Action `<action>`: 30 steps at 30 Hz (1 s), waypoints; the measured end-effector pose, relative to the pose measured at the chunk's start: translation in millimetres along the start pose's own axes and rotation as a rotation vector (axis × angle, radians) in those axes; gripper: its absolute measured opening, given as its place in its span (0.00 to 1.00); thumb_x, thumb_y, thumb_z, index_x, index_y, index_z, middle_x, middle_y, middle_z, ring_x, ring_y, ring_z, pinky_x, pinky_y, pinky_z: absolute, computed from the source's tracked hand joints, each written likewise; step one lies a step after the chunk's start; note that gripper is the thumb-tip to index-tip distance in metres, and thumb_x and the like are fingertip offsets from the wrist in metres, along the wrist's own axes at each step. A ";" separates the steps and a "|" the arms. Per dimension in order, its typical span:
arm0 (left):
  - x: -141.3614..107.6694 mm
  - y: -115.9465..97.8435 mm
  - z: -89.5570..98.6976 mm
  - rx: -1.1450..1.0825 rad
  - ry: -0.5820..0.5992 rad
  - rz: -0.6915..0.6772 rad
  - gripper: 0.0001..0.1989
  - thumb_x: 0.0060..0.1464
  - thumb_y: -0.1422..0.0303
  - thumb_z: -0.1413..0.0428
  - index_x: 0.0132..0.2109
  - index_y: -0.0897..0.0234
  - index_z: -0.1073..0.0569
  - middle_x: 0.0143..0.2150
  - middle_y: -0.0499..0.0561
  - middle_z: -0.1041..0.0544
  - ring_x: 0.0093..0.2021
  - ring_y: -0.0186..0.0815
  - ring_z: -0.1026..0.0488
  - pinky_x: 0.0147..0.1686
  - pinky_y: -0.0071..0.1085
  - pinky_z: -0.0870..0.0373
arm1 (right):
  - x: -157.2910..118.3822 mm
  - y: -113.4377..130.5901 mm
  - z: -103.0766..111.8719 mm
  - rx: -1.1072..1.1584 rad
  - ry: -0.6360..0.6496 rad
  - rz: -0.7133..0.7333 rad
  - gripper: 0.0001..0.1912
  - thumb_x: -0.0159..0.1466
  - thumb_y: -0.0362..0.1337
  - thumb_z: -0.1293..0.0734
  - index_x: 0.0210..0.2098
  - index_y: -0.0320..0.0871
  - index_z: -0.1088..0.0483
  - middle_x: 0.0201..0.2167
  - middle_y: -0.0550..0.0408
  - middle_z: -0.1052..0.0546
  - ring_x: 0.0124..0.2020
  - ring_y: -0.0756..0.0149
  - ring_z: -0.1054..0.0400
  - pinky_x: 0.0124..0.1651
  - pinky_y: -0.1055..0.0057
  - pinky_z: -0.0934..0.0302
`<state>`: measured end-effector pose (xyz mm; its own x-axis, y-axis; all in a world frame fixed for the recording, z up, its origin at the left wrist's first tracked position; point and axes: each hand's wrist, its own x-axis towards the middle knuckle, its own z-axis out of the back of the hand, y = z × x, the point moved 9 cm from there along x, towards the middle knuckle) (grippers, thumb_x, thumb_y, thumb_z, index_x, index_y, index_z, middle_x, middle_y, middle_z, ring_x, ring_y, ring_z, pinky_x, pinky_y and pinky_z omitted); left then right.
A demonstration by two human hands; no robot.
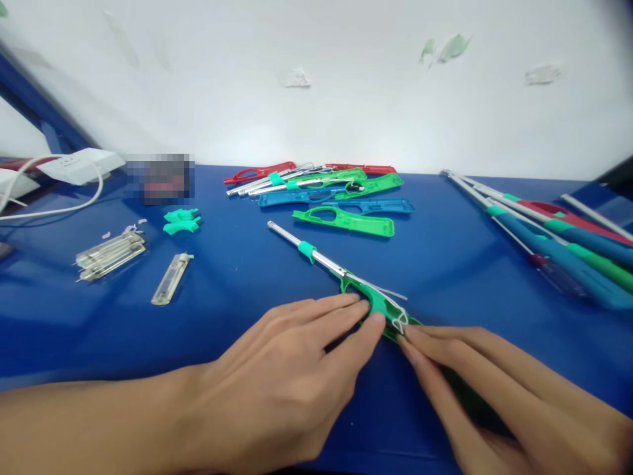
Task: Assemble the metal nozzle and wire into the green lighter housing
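A long-nosed lighter with an open green shell [349,282] lies slantwise on the table in front of me. Its metal tube [329,262] points to the upper left, with a teal collar [306,251] around it. My left hand [291,363] grips the shell, fingertips and thumb on either side of the teal trigger [378,300]. Looped white wire [400,320] shows near the shell's rear. There my right hand [475,376] pinches a small dark part with the wire; the fingers partly hide it. The shell's back end is hidden too.
Red, green and blue shell halves [343,221] lie with metal tubes by the wall. Clear fluid tanks [111,254], one single tank [171,280] and teal triggers [181,221] are at left. Several lighters [558,241] lie at right. A white cable [101,188] loops at far left.
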<state>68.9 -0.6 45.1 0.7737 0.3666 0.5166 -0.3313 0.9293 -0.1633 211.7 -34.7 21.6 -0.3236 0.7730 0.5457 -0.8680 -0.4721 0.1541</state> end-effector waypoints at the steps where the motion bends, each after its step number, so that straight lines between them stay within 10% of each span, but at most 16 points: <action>1: -0.5 0.0 0.1 0.000 -0.002 -0.002 0.15 0.69 0.78 0.49 0.58 0.79 0.26 0.57 0.64 0.17 0.58 0.49 0.18 0.59 0.42 0.19 | -0.2 0.8 -1.3 -0.005 0.019 0.024 0.10 0.77 0.33 0.36 0.54 0.47 0.26 0.49 0.59 0.19 0.46 0.70 0.20 0.38 0.76 0.28; 14: 1.6 0.2 -4.4 -0.002 0.012 -0.014 0.16 0.68 0.78 0.50 0.60 0.80 0.28 0.57 0.65 0.17 0.58 0.51 0.18 0.56 0.44 0.17 | -2.4 1.1 2.9 0.035 -0.011 -0.020 0.09 0.77 0.33 0.35 0.53 0.49 0.26 0.50 0.62 0.20 0.45 0.72 0.22 0.39 0.74 0.32; 22: -1.2 0.6 -3.3 0.016 0.020 -0.026 0.15 0.69 0.78 0.49 0.59 0.80 0.27 0.53 0.62 0.16 0.55 0.49 0.17 0.53 0.43 0.15 | -0.9 -2.8 -1.0 0.048 -0.019 -0.054 0.09 0.80 0.37 0.39 0.53 0.50 0.26 0.50 0.62 0.22 0.48 0.72 0.25 0.64 0.75 0.40; 30: -0.6 1.7 -7.9 0.021 0.050 -0.023 0.16 0.70 0.77 0.50 0.59 0.79 0.26 0.53 0.62 0.16 0.55 0.48 0.18 0.53 0.44 0.16 | -7.4 -0.4 -3.3 -0.026 0.068 0.045 0.14 0.79 0.34 0.41 0.57 0.49 0.25 0.53 0.58 0.20 0.51 0.65 0.22 0.46 0.71 0.29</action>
<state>72.0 1.1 37.8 0.8072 0.3474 0.4772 -0.3238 0.9366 -0.1341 213.2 -38.8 14.8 -0.3868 0.7784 0.4944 -0.8611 -0.4967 0.1084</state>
